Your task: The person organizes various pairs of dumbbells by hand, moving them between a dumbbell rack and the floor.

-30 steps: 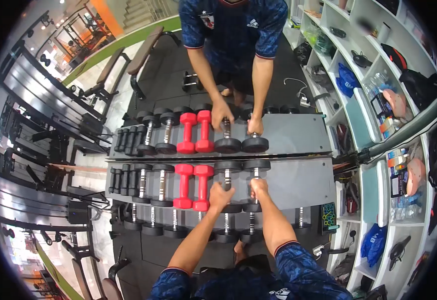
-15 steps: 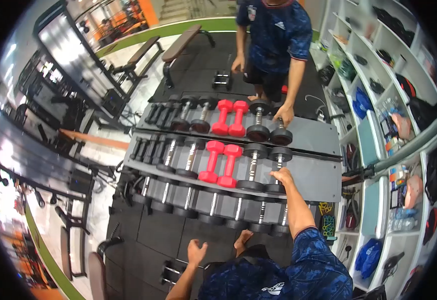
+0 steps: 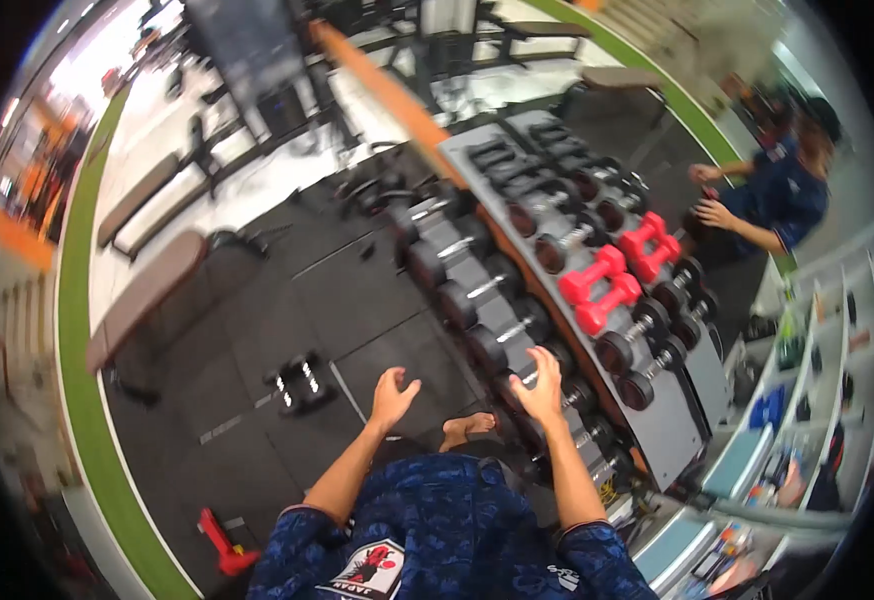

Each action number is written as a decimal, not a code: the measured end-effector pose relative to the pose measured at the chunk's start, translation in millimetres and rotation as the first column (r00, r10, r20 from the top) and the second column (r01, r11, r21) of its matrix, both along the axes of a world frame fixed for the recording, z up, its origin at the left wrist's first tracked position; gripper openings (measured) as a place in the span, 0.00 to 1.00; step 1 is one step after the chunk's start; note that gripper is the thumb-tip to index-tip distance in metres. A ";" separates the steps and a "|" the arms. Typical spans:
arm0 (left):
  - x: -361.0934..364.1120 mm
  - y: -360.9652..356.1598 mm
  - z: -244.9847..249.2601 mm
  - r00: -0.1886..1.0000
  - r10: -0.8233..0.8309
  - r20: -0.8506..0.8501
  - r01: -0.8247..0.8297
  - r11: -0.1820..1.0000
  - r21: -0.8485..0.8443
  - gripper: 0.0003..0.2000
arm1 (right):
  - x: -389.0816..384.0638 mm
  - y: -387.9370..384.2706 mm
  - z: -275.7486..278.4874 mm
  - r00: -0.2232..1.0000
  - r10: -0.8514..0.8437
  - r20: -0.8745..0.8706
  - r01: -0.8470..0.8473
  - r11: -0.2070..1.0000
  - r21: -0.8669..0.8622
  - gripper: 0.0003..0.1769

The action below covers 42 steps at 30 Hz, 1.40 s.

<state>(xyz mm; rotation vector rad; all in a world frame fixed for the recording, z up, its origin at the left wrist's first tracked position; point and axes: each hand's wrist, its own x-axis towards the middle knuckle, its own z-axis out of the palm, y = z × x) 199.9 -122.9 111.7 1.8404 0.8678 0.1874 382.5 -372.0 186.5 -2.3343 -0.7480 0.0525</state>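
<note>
The floor under me is black rubber matting, edged by a green strip, with pale glossy flooring and gym machines beyond. A grey dumbbell rack runs diagonally along my right, and white shelves of bags and bottles stand behind it.

My right hand lies on a black dumbbell in the rack's lowest row. The fingers are spread flat rather than wrapped round it, so nothing is gripped. My left hand hangs in the air above the mat, palm down and fingers splayed, holding nothing. My bare foot shows between the two hands.

Higher on the rack sit two pairs of red dumbbells among chrome-handled black ones. A small pair of dumbbells lies on the mat well to my left, a padded bench beyond it, and a red object (too blurred to identify) near the green edge. Another person in a blue shirt crouches at the rack's far end.

My own shirt carries a crest that seems to read JAPAN.
</note>
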 end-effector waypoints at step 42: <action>-294.2 276.6 -19.4 0.559 0.829 0.011 -0.713 0.487 -0.504 0.14 | -222.9 530.4 -101.3 0.259 0.610 -0.749 -0.851 0.511 0.121 0.17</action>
